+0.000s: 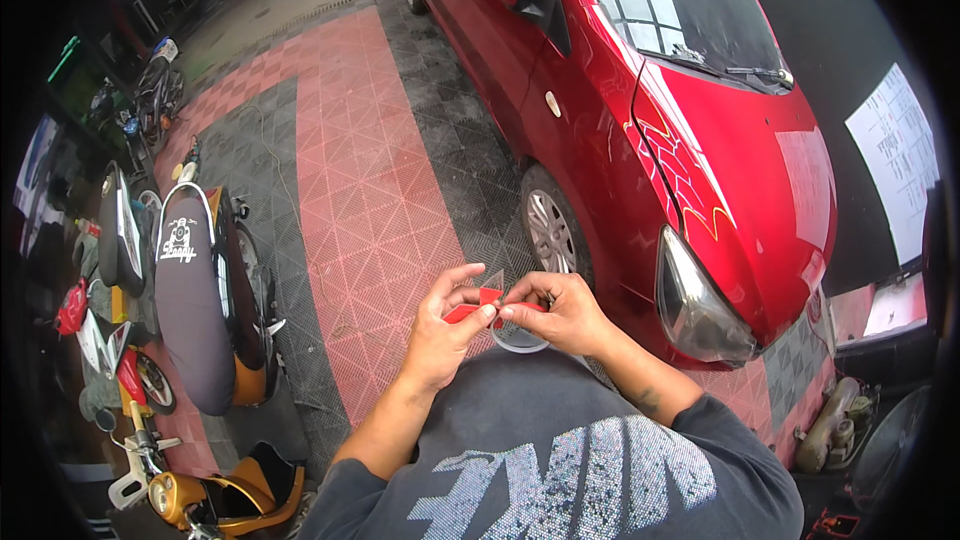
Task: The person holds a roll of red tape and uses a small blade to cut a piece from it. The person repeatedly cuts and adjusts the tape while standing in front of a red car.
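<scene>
So right in the middle, above the wearer's dark T-shirt (600,415), the left hand (437,335) has thumb and fingers pinched on a small red piece (489,296), and the right hand (565,315) is pinching red stuff at the other side, thumb tips nearly meeting. Fingers cover a lot of it, so can't tell if it's one piece or two. Just under them is a grey-rimmed round thing (520,348) (no clue what it is, half hidden by the hands and shirt). A shiny red car (600,140) takes up most of the right side and blocks the floor there, with its front wheel (550,225) right behind the hands and the headlight (697,300) off to the right. Left side is crowded: a scooter with a dark printed seat (190,305), an orange scooter (170,497) nearer the bottom, another motorbike (160,90) farther back. The floor (365,160) is interlocking tiles in faded red and dark grey, with a thin cord (280,162) trailing across. Over on the right there's a dark wall (855,40) with a white sheet (895,135) on it, and a tan tank-shaped thing (828,425) sits below
</scene>
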`<state>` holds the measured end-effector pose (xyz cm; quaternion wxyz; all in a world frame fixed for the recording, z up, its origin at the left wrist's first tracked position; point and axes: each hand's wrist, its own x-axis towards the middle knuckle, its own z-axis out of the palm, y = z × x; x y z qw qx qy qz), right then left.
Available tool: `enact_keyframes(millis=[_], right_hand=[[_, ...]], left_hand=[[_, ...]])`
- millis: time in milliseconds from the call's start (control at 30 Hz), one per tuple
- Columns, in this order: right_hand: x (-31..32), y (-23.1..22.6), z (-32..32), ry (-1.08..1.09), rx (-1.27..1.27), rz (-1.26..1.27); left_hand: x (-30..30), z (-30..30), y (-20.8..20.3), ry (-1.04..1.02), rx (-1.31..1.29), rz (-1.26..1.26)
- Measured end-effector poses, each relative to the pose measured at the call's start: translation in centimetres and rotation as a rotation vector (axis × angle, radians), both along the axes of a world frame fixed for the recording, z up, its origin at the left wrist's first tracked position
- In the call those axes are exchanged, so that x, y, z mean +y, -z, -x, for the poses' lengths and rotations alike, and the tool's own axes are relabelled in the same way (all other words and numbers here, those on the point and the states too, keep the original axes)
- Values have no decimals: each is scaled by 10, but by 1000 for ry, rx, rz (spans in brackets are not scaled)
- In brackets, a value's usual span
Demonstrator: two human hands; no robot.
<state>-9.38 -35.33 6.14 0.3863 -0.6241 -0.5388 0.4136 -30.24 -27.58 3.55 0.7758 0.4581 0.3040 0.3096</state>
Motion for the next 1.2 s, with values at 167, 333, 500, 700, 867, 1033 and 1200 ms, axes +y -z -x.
enact_keyframes(millis=[167,333,500,700,867,1033,1200], right_hand=[[2,1,4,-1,5,-32],[7,17,2,5,2,32],[8,27,3,30,23,75],[8,27,1,24,-20,5],[3,33,-6,37,-101,-24],[-4,43,-13,69,-176,-75],[-10,41,-17,122,-254,-140]], left_hand=[[3,1,9,-28,26,-47],[4,0,21,-101,38,-43],[3,-2,25,-139,19,5],[3,-8,31,-157,24,16],[2,-14,32,-142,27,46],[3,-22,35,-126,38,39],[6,-27,37,-100,8,146]])
